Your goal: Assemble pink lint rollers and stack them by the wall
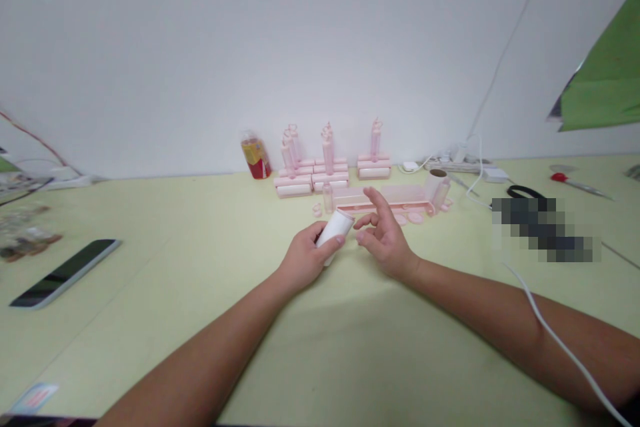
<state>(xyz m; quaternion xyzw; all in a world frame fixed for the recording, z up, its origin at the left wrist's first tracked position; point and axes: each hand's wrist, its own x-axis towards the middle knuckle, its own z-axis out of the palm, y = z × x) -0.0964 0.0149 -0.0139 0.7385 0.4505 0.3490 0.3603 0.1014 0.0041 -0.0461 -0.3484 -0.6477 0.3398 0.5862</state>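
A white roll (337, 229) is tilted up in the grip of my left hand (306, 255), fingers wrapped round its lower part. Just right of its upper end, my right hand (386, 243) hovers with fingers apart and nothing in them. Behind my hands lies a long pale pink translucent case (407, 196). Small pink round parts (415, 217) rest in front of it. Another roll with a brown core (437, 181) stands upright at the case's right end, beside a clear pink tube (441, 195).
Against the wall stand several pink cases with white rolls (295, 190) and upright pink tubes (327, 153). A red-and-yellow container (256, 157) is left of them. A phone (65, 273) lies far left. A white cable (545, 327) crosses my right forearm; a red-handled tool (575, 183) lies far right.
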